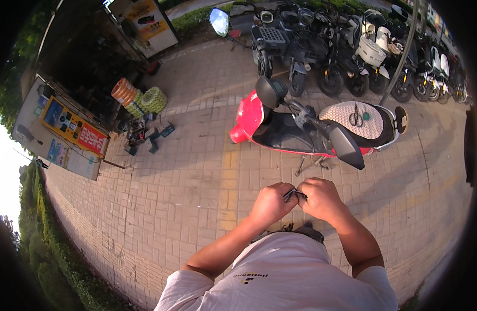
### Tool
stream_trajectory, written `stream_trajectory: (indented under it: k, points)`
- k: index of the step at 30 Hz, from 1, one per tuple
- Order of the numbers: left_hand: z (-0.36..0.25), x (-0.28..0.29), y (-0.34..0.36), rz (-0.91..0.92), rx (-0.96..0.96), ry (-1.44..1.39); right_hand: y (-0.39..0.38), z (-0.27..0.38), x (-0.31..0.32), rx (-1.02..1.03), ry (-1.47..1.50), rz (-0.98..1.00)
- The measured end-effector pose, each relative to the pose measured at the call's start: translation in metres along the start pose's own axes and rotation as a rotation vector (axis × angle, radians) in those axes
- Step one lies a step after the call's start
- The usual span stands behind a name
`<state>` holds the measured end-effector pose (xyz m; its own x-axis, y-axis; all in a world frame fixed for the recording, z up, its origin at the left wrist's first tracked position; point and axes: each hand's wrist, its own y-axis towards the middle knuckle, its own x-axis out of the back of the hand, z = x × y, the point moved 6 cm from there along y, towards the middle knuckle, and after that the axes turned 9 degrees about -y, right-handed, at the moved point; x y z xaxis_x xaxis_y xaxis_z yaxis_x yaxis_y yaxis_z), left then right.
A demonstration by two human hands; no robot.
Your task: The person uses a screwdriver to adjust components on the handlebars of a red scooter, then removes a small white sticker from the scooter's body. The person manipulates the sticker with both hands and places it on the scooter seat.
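My left hand [272, 203] and my right hand [321, 199] meet in front of my body, both closed with the fingertips together. Between them they grip a small dark strip with a pale edge [290, 194]; its kind is too small to make out and the fingers hide most of it. Beyond my hands stands a red and black scooter [287, 129], propped on its stand. On its patterned seat cover [342, 117] lie black-handled scissors [356, 118] and a small green round thing [366, 116], both apart from my hands.
A row of parked scooters [331, 78] lines the far right. At the left stand a sign-covered stall panel [67, 127], stacked orange rolls [127, 92], a yellow-green roll [154, 99] and dark tools or parts [145, 135] on the paving [171, 192]. A hedge [49, 233] borders the left.
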<state>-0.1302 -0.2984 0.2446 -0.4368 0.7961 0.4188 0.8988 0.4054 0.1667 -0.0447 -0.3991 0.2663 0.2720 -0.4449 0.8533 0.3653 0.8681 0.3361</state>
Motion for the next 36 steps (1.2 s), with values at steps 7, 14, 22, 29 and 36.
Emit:
stream_trajectory:
  k: [7,14,22,29,36]
  points:
    - [0.002,0.007,-0.001,-0.027,0.148,-0.073,-0.003,0.010,0.000,0.107,0.005,-0.136]
    - [-0.001,0.009,-0.004,-0.044,0.167,-0.085,-0.006,0.010,0.005,0.077,-0.027,-0.180]
    - [0.001,0.008,-0.001,-0.035,0.172,-0.079,-0.008,0.011,0.009,0.076,-0.034,-0.215]
    - [0.009,0.003,-0.006,-0.006,0.118,-0.080,-0.007,0.006,0.009,0.039,-0.024,-0.090]
    - [0.009,0.002,-0.006,-0.028,0.198,-0.118,-0.009,0.013,0.005,0.112,-0.033,-0.151]
